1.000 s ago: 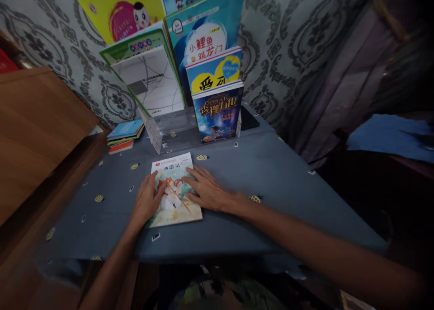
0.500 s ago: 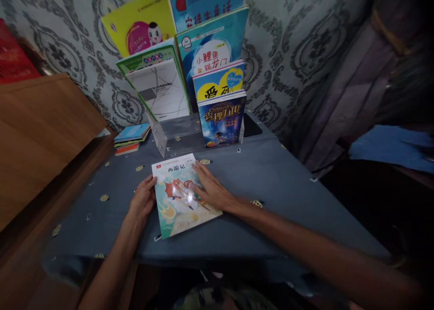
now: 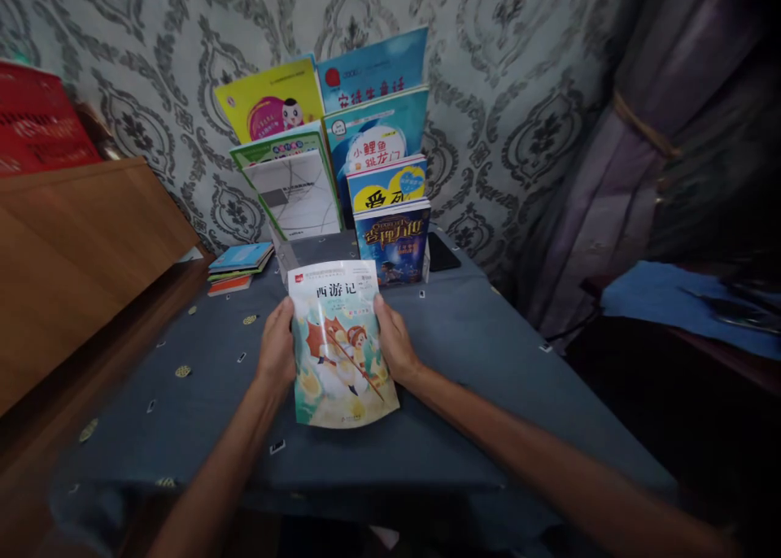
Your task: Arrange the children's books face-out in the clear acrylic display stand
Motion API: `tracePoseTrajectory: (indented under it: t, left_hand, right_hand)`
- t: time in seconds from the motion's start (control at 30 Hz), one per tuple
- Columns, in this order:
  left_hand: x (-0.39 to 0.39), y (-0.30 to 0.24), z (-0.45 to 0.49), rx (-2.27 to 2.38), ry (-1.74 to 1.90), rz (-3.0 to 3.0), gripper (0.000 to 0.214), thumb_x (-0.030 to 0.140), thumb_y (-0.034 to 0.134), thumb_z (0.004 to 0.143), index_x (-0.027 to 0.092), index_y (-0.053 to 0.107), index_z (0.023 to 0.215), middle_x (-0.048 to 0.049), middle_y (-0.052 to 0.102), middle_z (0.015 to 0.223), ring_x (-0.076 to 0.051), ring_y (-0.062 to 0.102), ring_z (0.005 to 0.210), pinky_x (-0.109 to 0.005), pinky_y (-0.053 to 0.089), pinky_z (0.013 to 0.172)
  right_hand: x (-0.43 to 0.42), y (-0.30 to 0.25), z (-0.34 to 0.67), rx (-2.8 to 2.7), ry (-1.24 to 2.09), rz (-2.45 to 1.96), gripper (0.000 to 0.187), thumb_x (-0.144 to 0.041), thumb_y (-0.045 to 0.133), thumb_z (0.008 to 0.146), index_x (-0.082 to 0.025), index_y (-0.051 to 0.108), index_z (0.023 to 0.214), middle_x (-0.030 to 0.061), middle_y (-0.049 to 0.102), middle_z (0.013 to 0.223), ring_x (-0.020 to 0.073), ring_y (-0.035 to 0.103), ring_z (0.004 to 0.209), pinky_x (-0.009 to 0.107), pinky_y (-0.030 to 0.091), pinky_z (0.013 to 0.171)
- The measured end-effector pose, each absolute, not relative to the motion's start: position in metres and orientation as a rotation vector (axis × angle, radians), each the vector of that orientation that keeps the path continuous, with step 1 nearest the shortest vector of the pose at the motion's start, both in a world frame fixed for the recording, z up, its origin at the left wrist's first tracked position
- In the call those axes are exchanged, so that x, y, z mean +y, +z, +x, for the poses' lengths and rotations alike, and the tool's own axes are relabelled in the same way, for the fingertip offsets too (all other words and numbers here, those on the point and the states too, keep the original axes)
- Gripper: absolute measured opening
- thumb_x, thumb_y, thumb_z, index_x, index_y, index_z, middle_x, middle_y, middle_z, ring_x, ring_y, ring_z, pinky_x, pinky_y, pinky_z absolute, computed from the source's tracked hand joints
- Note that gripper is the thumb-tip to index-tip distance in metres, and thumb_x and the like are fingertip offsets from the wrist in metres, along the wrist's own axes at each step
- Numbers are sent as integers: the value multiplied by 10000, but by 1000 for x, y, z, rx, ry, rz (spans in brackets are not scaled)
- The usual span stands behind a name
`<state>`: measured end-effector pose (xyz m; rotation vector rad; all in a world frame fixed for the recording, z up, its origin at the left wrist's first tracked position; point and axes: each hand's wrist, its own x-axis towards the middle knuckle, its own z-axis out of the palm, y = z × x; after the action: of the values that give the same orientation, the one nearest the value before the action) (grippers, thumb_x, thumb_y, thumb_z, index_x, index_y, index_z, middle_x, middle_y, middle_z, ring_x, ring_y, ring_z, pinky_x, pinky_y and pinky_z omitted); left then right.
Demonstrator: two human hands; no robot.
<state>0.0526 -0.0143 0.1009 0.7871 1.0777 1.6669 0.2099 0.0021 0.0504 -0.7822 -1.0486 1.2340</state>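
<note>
I hold a thin picture book (image 3: 340, 342) with a pale cover, a cartoon figure and Chinese title, lifted off the table and tilted toward me. My left hand (image 3: 277, 353) grips its left edge and my right hand (image 3: 395, 345) grips its right edge, fingers behind the cover. Behind it stands a clear tiered book stand (image 3: 293, 253) with several children's books: a dark blue one (image 3: 392, 241) in front, a white-and-green one (image 3: 298, 190), a yellow one (image 3: 269, 102) and blue ones higher up.
The table wears a blue-grey cloth (image 3: 476, 355) with small printed motifs. A small stack of thin books (image 3: 239, 259) lies at the back left. A wooden cabinet (image 3: 73, 249) stands left, a curtain (image 3: 616, 167) right, a dark phone-like slab (image 3: 444, 253) beside the stand.
The book lay flat on the cloth under both hands; my hands slid to its side edges and have lifted it up, tilted toward me. The camera view has risen.
</note>
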Motion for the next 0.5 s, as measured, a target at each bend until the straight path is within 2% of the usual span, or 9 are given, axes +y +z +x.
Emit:
tracePoseTrajectory:
  t: [0.17, 0.23, 0.3, 0.4, 0.5]
  left_hand:
    - [-13, 105, 64, 1142, 1759, 921, 363, 520, 699, 847, 167, 718, 928, -43, 766, 874, -214, 716, 911, -329, 554, 872]
    - [-14, 107, 63, 1173, 1807, 1097, 402, 570, 663, 862, 174, 704, 813, -22, 729, 772, -190, 682, 825, -282, 540, 778]
    - [-15, 108, 62, 1149, 1849, 1306, 456, 614, 617, 877, 181, 677, 747, -4, 669, 677, -162, 622, 708, -252, 500, 657]
    - [-16, 106, 60, 1040, 1854, 1446, 471, 625, 542, 914, 188, 675, 801, 21, 565, 576, -128, 504, 539, -238, 406, 515]
    - [-12, 99, 59, 990, 1854, 1376, 476, 627, 524, 918, 182, 661, 820, 29, 507, 530, -120, 436, 469, -241, 355, 460]
  right_hand:
    - [-6, 67, 217, -1167, 1066, -716, 643, -742, 410, 917, -192, 697, 1087, 86, 755, 1031, 283, 673, 1008, 415, 550, 904]
    - [-9, 67, 223, -1284, 879, -719, 632, -721, 347, 949, -196, 674, 1083, 82, 744, 978, 273, 664, 951, 408, 548, 876]
    - [-11, 65, 231, -1431, 693, -713, 617, -706, 303, 963, -200, 647, 1043, 72, 712, 847, 258, 649, 811, 393, 551, 778]
    - [-13, 61, 239, -1643, 490, -694, 590, -683, 259, 967, -205, 605, 972, 44, 620, 688, 232, 584, 623, 373, 526, 642]
    - [-16, 58, 239, -1736, 374, -665, 548, -644, 230, 981, -209, 563, 965, 24, 567, 662, 218, 553, 583, 363, 512, 620]
